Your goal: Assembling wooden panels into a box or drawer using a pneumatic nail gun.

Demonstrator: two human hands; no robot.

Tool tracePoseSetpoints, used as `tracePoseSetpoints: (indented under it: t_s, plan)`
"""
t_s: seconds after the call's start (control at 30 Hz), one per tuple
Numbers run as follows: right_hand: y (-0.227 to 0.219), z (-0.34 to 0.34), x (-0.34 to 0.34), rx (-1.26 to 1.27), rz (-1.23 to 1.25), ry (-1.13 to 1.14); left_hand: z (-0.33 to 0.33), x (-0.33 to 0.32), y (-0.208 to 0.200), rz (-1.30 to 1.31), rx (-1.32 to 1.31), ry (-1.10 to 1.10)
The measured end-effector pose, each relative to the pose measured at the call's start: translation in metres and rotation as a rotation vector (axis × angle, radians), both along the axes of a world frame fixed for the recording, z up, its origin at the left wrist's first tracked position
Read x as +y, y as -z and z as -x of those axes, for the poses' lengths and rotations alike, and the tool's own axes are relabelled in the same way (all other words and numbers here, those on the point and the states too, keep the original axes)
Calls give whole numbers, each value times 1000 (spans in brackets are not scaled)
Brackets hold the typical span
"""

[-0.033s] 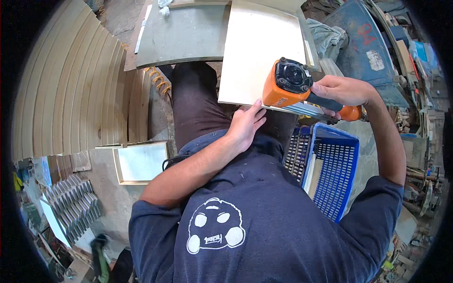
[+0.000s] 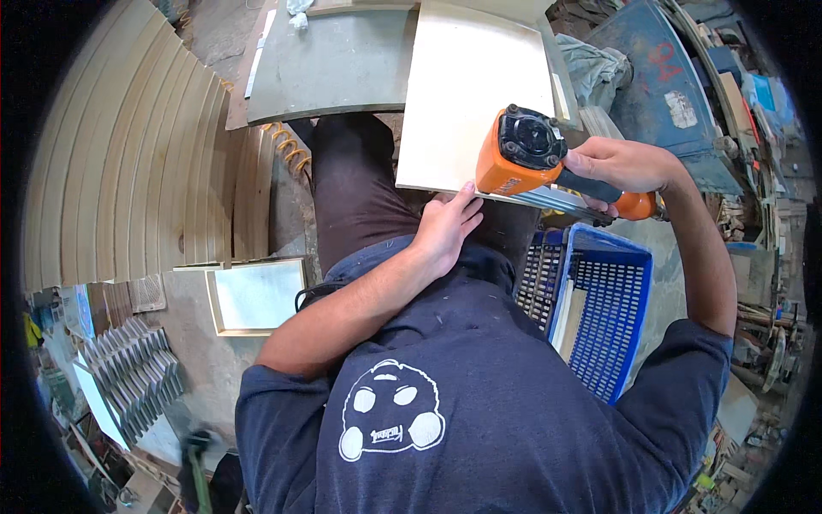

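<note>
An orange and black nail gun [image 2: 520,154] stands with its nose over the near edge of a pale wooden board [image 2: 475,94]. My right hand [image 2: 621,167] is closed round its dark handle, the fingers partly hidden behind it. A silver magazine runs below the handle to the right. My left hand [image 2: 449,224] is at the board's near edge, just left of the nail gun. One fingertip rests on the edge and the other fingers lie below it, slightly apart. The contact between the gun's nose and the board is hidden by the gun's body.
Under the board is a grey worktop [image 2: 334,64]. A blue plastic crate [image 2: 629,321] with wooden strips stands by my right side. Large stacked wooden panels [image 2: 128,154] rise at the left. A shallow wooden frame [image 2: 257,295] and a coiled orange hose [image 2: 291,150] lie nearby.
At the lower left, a blurred dark and green shape has shifted slightly to the right. My hands, the nail gun and the board have not visibly moved.
</note>
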State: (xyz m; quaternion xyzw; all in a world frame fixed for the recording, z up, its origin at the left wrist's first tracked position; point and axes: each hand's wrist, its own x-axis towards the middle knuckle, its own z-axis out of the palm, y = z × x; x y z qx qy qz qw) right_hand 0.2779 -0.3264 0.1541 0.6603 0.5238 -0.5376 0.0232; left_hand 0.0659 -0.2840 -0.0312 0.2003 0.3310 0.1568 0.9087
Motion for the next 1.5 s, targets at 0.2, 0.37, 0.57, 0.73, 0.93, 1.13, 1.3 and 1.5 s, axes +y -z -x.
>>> tracePoseSetpoints:
  t_s: [0.2,0.37,0.57,0.73,0.93,1.13,1.3,1.5]
  plan:
    - [-4,1,2,-11,78,32,-1,-3,0,-16,5,-29]
    - [-3,1,0,-20,73,26,0,-5,0,-41,-1,-32]
    - [-2,1,1,-38,75,16,-2,-6,5,-57,8,-44]
    - [-8,5,3,-35,68,-2,-1,-5,5,-86,5,-53]
    - [-6,2,3,-51,77,20,-4,-4,5,-79,20,-48]
    - [-1,1,1,-23,59,-15,-2,-5,5,-85,22,-43]
    - [-5,5,-1,-28,43,-27,-2,-5,4,-77,8,-36]
    - [-10,17,0,-133,36,-19,-4,-4,9,-44,5,-36]
